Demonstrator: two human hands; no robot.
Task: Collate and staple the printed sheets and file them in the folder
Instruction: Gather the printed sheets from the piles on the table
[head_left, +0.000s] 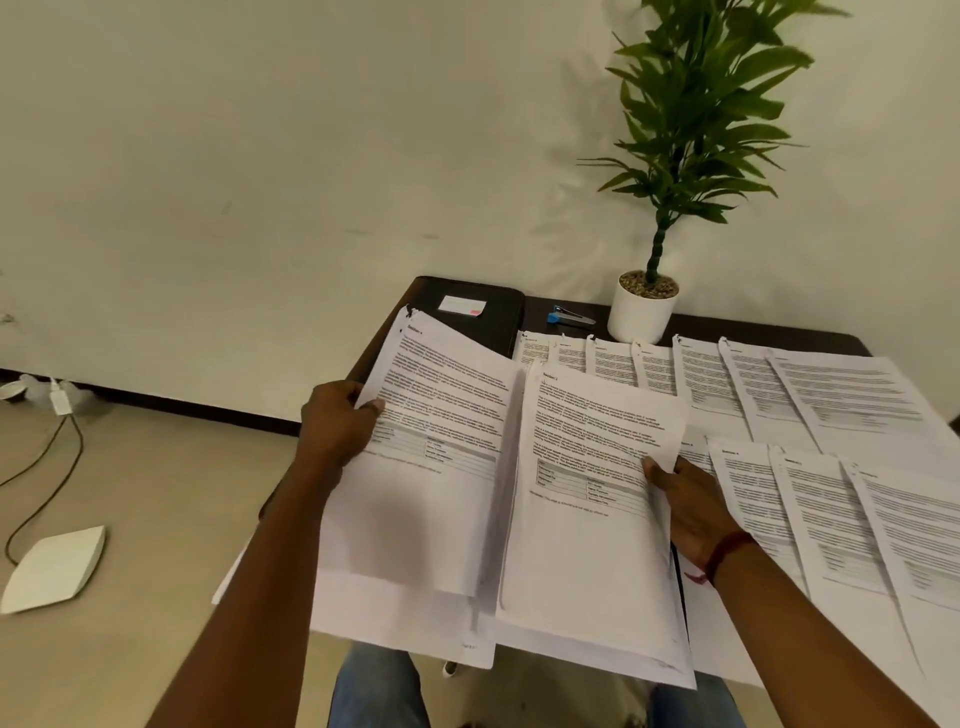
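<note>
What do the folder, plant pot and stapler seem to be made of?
Folder: matte black, probably leatherette or plastic, judging by its soft rounded corner. Plant pot: smooth plain white, likely ceramic or plastic. Stapler: blue plastic part with a shiny grey metal arm.

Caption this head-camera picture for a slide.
Left hand grips one white printed packet, right hand a second packet, above a dark table spread with printed sheets; blue stapler and black folder behind.

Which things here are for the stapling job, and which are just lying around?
For the job: left hand, right hand, left paper set, right paper set, spread-out sheets, black folder, blue stapler.
Lying about: potted plant, white box, cables.
</note>
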